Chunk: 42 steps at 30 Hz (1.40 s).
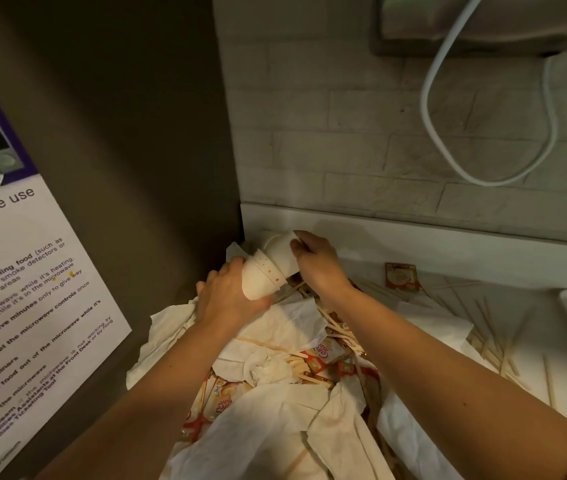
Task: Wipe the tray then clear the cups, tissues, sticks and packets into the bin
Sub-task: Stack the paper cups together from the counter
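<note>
We are on the cup-clearing step; our left hand (226,296) grips the nested cups (264,275) over the table's (531,327) back corner; our right hand (316,261) pinches the topmost one with curled fingers (297,245); next they need carrying to the bin, unseen here.

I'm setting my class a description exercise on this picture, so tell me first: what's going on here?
A person is gathering paper cups at the back corner of a counter. The left hand grips a nested stack of cups, and the right hand holds a further cup next to that stack. Beneath the arms lies a heap of crumpled tissues, wooden sticks and red packets, not yet cleared. No bin is in view.
</note>
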Motion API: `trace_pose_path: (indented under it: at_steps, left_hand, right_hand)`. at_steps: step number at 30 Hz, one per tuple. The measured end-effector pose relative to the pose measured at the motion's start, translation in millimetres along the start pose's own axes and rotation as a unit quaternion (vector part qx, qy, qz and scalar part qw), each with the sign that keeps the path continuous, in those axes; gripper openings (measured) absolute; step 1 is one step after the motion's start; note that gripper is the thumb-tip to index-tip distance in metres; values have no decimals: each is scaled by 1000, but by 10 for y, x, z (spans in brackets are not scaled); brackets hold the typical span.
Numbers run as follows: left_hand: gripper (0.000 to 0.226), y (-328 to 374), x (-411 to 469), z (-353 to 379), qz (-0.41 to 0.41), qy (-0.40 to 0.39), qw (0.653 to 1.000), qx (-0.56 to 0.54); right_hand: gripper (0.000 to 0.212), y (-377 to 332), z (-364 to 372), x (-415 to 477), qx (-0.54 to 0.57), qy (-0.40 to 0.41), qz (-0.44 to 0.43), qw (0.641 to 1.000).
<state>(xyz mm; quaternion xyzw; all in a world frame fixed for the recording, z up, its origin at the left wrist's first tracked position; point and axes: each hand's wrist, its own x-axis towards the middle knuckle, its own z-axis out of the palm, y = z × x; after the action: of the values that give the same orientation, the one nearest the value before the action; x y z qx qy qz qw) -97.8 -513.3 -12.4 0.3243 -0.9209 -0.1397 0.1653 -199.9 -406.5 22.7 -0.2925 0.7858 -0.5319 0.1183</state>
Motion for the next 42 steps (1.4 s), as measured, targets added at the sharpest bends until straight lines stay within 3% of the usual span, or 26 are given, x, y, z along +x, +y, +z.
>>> trace_pose_path:
  at_steps: [4, 10, 14, 19, 22, 29, 33, 38, 42]
  left_hand:
    - [74, -12, 3, -25, -2, 2, 1000, -7]
    - [71, -126, 44, -58, -31, 9, 999, -29]
    - [70, -208, 57, -66, -40, 16, 997, -58]
    - [69, -289, 56, -68, -40, 22, 997, -68]
    - [72, -348, 77, -67, -44, 18, 996, -75]
    - [73, -452, 93, -77, -50, 5, 997, -58]
    - [74, -490, 71, -100, -49, 5, 998, -48]
    - [75, -523, 46, -112, -53, -4, 997, -52]
    - [77, -491, 22, -129, -50, -4, 997, -58]
  right_hand:
    - [39, -61, 137, -43, 6, -53, -29, 998]
    - [37, -37, 243, -101, 135, -129, -9, 982]
    - [37, -9, 337, -64, 131, -184, -9, 974]
    - [36, -20, 320, 117, 95, -98, 5, 991]
    - [38, -37, 349, 274, 66, -38, 87, 993]
    - [35, -63, 464, 472, 23, -60, 173, 983]
    - [45, -45, 548, 504, 0, -73, 190, 979]
    - [39, -8, 511, 434, -56, -67, 104, 991]
    - [30, -21, 464, 385, -42, 48, -10, 998]
